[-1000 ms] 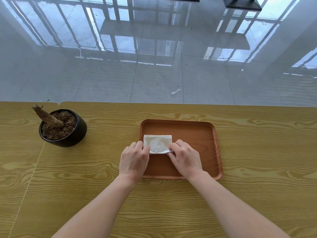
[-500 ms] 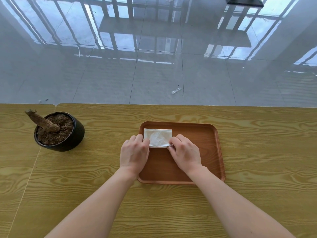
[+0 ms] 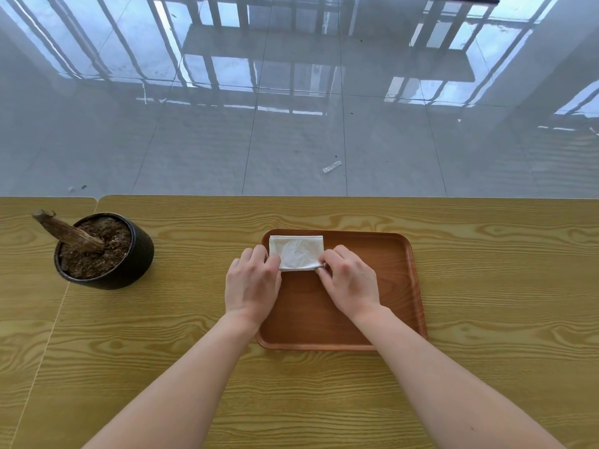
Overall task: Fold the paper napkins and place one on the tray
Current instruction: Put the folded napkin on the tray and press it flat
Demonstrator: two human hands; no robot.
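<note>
A white folded paper napkin lies in the far left corner of the brown wooden tray. My left hand pinches the napkin's near left corner, over the tray's left rim. My right hand pinches the near right corner, resting over the tray's floor. The napkin is a small flat rectangle, and its near edge is partly hidden by my fingers.
A black pot of soil with a dry stump stands on the yellow wooden table at the left. The table's far edge runs just behind the tray, with a glossy tiled floor beyond.
Both hands have slid the napkin away from me, from the tray's middle left to its far left corner. Both hands keep their hold on it.
</note>
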